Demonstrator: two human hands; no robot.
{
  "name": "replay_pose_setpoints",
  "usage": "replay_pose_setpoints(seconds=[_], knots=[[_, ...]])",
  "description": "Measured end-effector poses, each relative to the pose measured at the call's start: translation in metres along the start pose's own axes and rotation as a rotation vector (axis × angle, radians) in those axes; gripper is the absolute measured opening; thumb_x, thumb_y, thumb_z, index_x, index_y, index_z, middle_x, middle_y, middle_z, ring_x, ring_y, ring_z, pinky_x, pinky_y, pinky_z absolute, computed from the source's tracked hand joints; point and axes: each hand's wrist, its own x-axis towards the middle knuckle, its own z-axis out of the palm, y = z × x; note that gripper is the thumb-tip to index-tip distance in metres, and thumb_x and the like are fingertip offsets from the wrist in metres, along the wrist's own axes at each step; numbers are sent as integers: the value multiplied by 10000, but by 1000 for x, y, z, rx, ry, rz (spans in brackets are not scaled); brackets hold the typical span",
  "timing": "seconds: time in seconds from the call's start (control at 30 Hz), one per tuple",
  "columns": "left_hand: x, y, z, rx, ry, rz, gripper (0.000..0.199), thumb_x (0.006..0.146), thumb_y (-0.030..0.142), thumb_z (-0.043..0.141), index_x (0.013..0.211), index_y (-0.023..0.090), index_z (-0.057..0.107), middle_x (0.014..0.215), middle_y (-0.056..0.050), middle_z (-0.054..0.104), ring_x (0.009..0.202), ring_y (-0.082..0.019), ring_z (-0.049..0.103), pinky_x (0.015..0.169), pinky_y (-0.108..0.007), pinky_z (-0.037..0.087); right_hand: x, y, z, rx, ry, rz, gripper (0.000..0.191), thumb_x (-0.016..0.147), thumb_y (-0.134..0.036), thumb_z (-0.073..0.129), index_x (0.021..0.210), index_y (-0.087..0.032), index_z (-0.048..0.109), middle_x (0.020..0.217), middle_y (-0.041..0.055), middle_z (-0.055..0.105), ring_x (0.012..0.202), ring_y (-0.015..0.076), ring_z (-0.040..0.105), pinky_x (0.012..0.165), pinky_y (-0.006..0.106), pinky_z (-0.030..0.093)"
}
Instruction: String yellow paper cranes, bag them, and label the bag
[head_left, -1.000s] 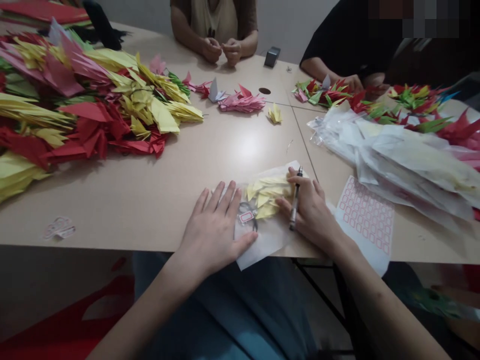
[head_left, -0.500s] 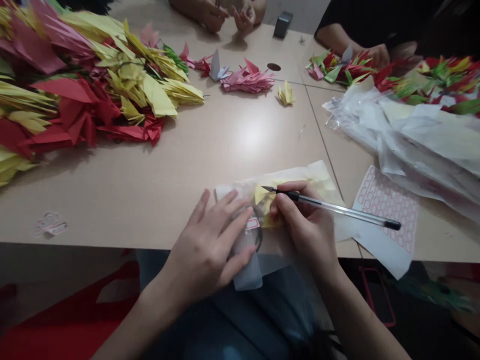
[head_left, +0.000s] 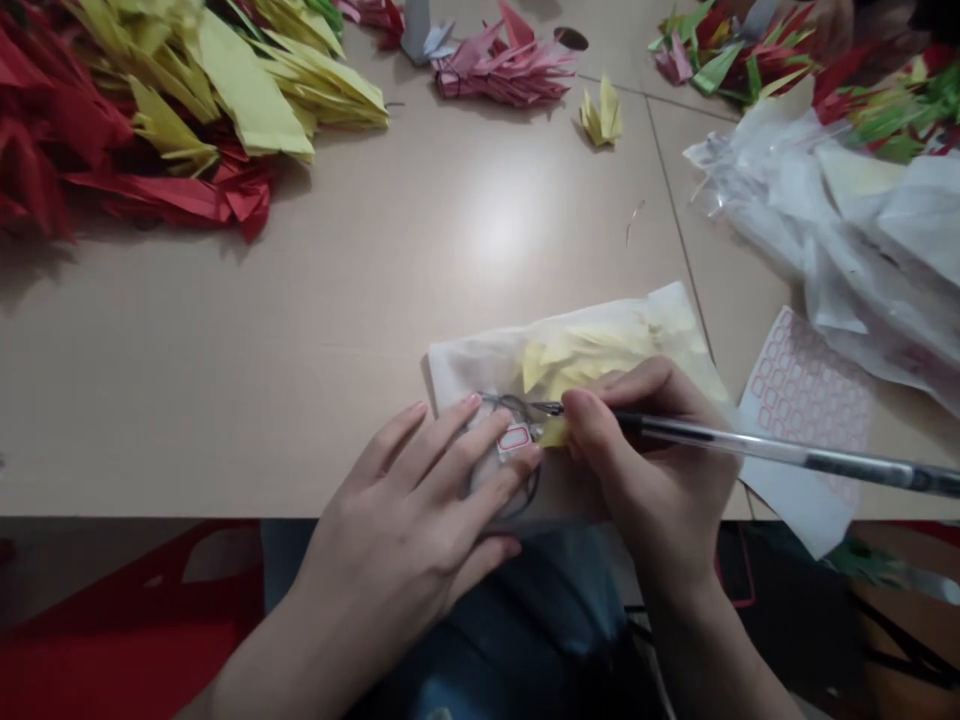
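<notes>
My left hand (head_left: 409, 510) lies with fingers spread over the lower left of a translucent white bag (head_left: 469, 365) at the table's front edge. By its fingertips is a small white label (head_left: 514, 439) with a red border, with a dark cord (head_left: 534, 490) looping around it. Folded yellow paper pieces (head_left: 600, 345) show through the bag. My right hand (head_left: 667, 480) grips a clear-barrelled ballpoint pen (head_left: 772, 455), its tip just above and right of the label. Whether the tip touches anything, I cannot tell.
Red and yellow folded paper bundles (head_left: 247, 85) fill the upper left. A pink bundle (head_left: 502, 70) and one yellow folded piece (head_left: 601, 112) lie at the back. On the right are plastic bags (head_left: 840, 220) and a label sheet (head_left: 814, 410). A bent wire (head_left: 634, 222) lies mid-table.
My view has tilted down and closer to the bag. The pen tip has come down towards the label and the pen has swung lower. My left hand stays spread on the bag.
</notes>
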Motion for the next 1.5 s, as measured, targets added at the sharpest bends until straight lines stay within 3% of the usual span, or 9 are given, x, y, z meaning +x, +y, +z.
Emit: replay_pose_setpoints(seconds=[0.13,0.47,0.93,1.1,1.5], knots=[[1,2,-4,-23,-59,-38,472,865,456,557,1296,266,525,1436,-11,460,1307,-222,429,1109,-375,242,0,2,0,-25,-11,-12,299,788,-208,673,623,-211,424,555,-59,502,467,81,455,446,230,380],[4,3,-7,-24,-143,-58,496,859,471,549,1304,253,518,1472,-17,402,1321,-240,411,1103,-394,248,3,-2,1,-345,-97,-118,346,768,-161,625,559,-208,354,481,-78,396,443,65,371,437,216,321],[3,3,-8,-27,-151,-54,519,875,457,535,1346,249,482,1472,-18,400,1330,-234,403,1115,-397,238,3,-2,2,-396,-153,-145,331,789,-207,637,545,-213,412,473,-64,472,427,73,421,414,226,333],[3,3,-7,-30,-143,-49,517,870,456,546,1346,265,481,1465,-16,413,1331,-229,402,1121,-392,231,2,-3,3,-400,-141,-90,339,796,-204,632,546,-223,404,469,-58,459,421,91,413,411,251,332],[3,3,-6,-32,-139,-56,497,880,448,529,1339,259,489,1474,-11,400,1332,-226,401,1128,-386,232,2,-3,2,-428,-145,-113,330,778,-223,634,535,-202,412,459,-73,460,427,60,421,418,211,331]])
